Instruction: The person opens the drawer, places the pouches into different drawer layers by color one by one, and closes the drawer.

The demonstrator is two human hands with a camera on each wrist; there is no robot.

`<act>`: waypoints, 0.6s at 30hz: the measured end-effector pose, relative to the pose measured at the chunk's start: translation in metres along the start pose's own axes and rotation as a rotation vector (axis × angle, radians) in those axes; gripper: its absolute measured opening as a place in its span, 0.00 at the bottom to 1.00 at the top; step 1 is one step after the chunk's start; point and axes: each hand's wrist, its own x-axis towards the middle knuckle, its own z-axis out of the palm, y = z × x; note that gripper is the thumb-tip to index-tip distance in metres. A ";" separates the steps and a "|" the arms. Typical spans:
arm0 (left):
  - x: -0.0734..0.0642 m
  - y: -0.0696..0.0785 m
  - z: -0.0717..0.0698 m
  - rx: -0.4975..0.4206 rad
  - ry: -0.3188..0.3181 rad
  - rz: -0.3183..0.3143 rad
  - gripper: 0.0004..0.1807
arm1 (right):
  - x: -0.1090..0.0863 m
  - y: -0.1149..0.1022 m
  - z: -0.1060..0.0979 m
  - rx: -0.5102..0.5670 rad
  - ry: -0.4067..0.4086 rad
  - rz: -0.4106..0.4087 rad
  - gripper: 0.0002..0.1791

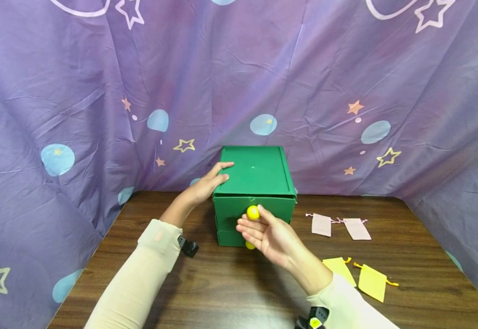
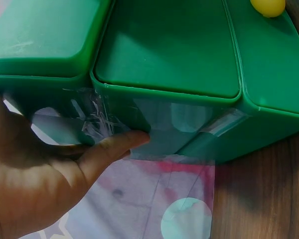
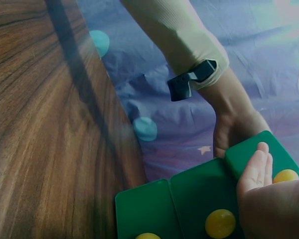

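A green drawer box [image 1: 252,171] of stacked units stands on the table, with round yellow knobs on its fronts. My left hand [image 1: 206,185] holds the box's left side near the top, fingertips at the upper edge. In the left wrist view, its thumb lies against clear tape [image 2: 97,117] over a seam. My right hand [image 1: 273,237] is at the top drawer's front [image 3: 259,152], palm turned up, with the yellow knob [image 1: 253,212] between thumb and fingers. A dark gap shows above that front. Below, another yellow knob [image 1: 249,245] is partly covered by the right hand.
Two pale pink drawstring pouches [image 1: 321,225] lie right of the box, and two yellow drawstring pouches [image 1: 372,282] lie nearer, one partly behind my right forearm. A purple patterned cloth [image 1: 230,91] hangs behind the brown wooden table [image 1: 206,292].
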 end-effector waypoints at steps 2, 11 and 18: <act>0.000 0.000 0.000 0.001 0.002 0.002 0.30 | -0.001 0.000 0.000 -0.004 -0.002 0.001 0.22; 0.001 -0.001 0.000 -0.010 -0.004 0.001 0.30 | -0.007 0.001 0.001 0.005 -0.010 0.008 0.21; 0.001 -0.001 0.000 -0.001 -0.012 0.005 0.30 | -0.012 0.003 0.003 -0.007 -0.006 0.014 0.22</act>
